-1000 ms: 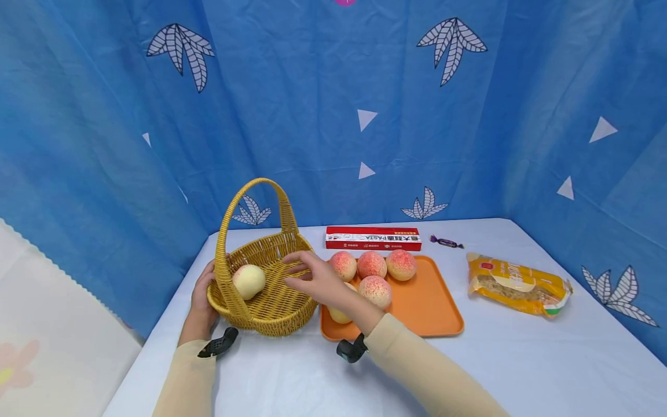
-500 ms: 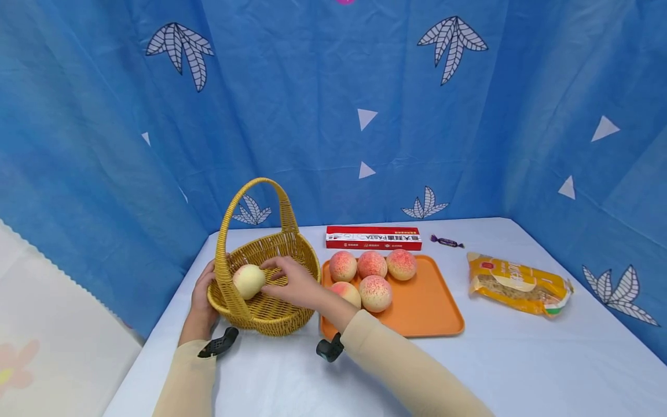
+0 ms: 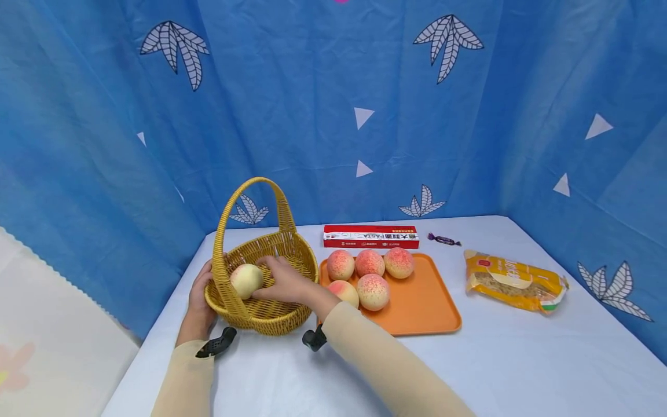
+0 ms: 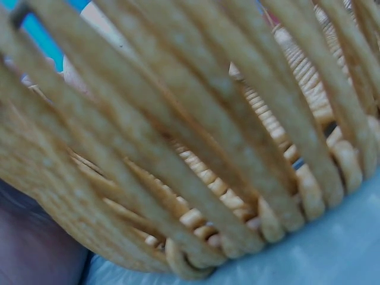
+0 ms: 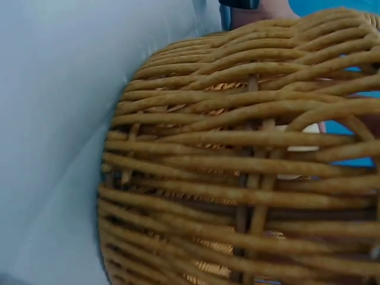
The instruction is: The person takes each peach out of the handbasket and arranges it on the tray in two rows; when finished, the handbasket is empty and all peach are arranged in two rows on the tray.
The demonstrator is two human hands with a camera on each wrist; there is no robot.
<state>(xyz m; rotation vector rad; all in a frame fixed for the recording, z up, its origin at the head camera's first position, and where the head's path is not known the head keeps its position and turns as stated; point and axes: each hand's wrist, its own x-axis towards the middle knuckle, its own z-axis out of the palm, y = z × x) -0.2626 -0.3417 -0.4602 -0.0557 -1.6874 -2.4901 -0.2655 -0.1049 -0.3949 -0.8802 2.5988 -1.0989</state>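
Note:
In the head view, a yellow wicker basket [image 3: 281, 323] with a tall handle stands on the table's left side. My left hand [image 3: 200, 292] grips its left side, with the fingers partly hidden by the weave. A pale peach [image 3: 246, 281] lies inside, near the left wall. My right hand [image 3: 286, 282] is in the basket, thumb and fingers spread at the peach's right side; I cannot tell how firmly they touch it. In the left wrist view the basket's slats [image 4: 178, 130] fill most of the picture. In the right wrist view its woven outer wall [image 5: 237, 166] covers the peach and fingers.
Right of the basket, an orange tray [image 3: 427, 307] holds several pink-and-yellow peaches [image 3: 373, 292]. A red pasta box [image 3: 371, 237] lies behind it. Farther right are a purple-wrapped candy [image 3: 444, 239] and a yellow bag [image 3: 516, 281] of food. Blue curtains [image 3: 323, 116] hang behind the table.
My right hand has moved left and down into the basket, up to the peach, and its thumb and fingers have spread. The left hand, basket and peaches keep their places.

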